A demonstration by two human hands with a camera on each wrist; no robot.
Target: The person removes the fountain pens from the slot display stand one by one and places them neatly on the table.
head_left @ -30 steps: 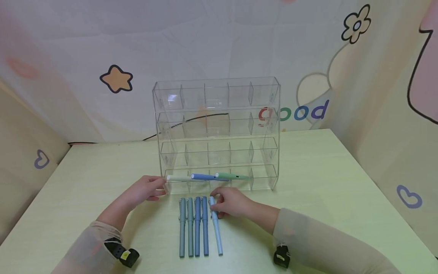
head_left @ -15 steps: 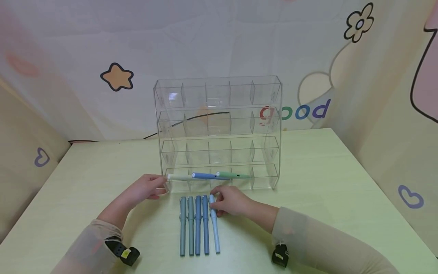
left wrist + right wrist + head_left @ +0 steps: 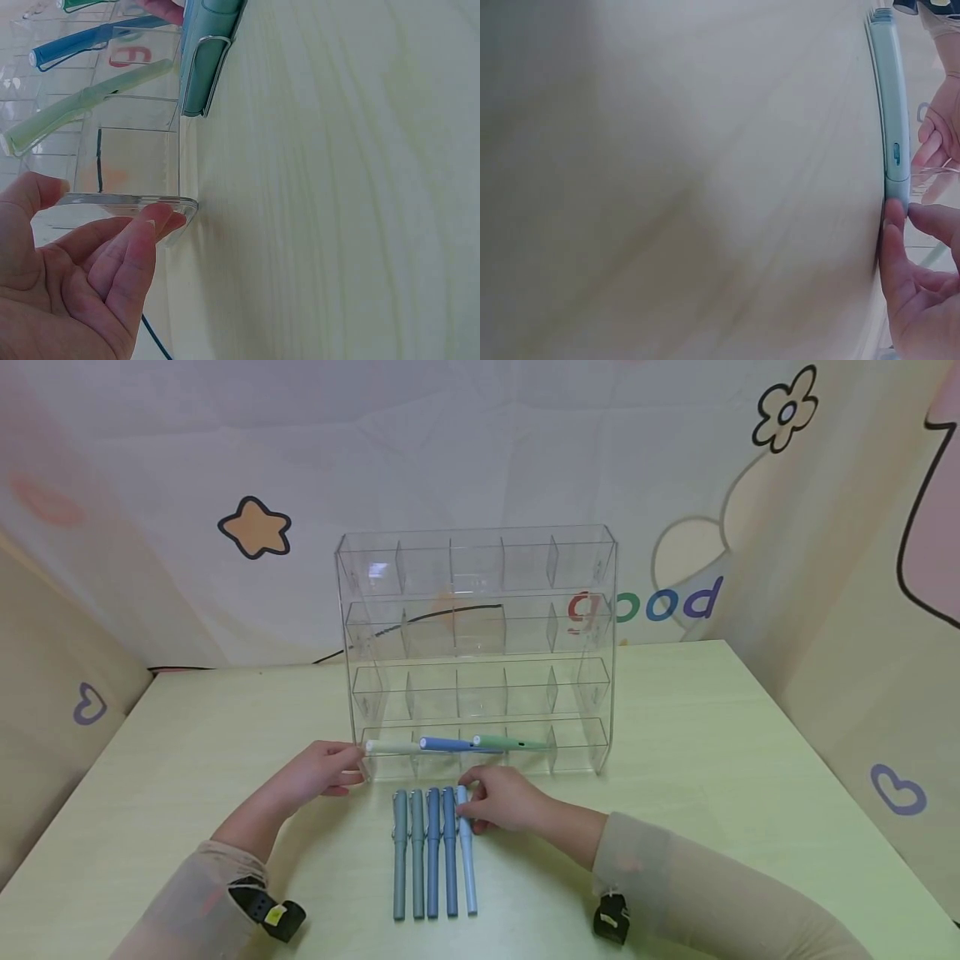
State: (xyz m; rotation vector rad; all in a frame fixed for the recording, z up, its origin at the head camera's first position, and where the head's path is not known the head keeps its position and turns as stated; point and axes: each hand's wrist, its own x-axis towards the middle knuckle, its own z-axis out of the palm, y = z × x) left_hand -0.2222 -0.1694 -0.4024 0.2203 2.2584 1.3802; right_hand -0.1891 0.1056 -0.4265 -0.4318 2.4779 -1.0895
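My left hand [image 3: 322, 770] grips the lower left side edge of a clear acrylic display rack [image 3: 480, 695], thumb on one face and fingers on the other in the left wrist view. With thumb and fingers, my right hand [image 3: 508, 802] pinches the cap end of a light blue pen [image 3: 468, 877]. That pen lies at the right end of a row on the table, close beside a blue pen [image 3: 450, 868]. Further left are another blue pen [image 3: 432, 868] and two grey-green pens [image 3: 417, 868], all roughly parallel.
Across the rack's bottom tier rest a pale green pen [image 3: 392, 747], a blue pen [image 3: 444, 744] and a green pen [image 3: 504, 742], end over end. The pale yellow table [image 3: 720, 810] meets a printed cloth backdrop [image 3: 480, 443] behind the rack.
My right hand has shifted slightly left, bringing the light blue pen nearer to the row and more in line with it. The left hand stays on the rack.
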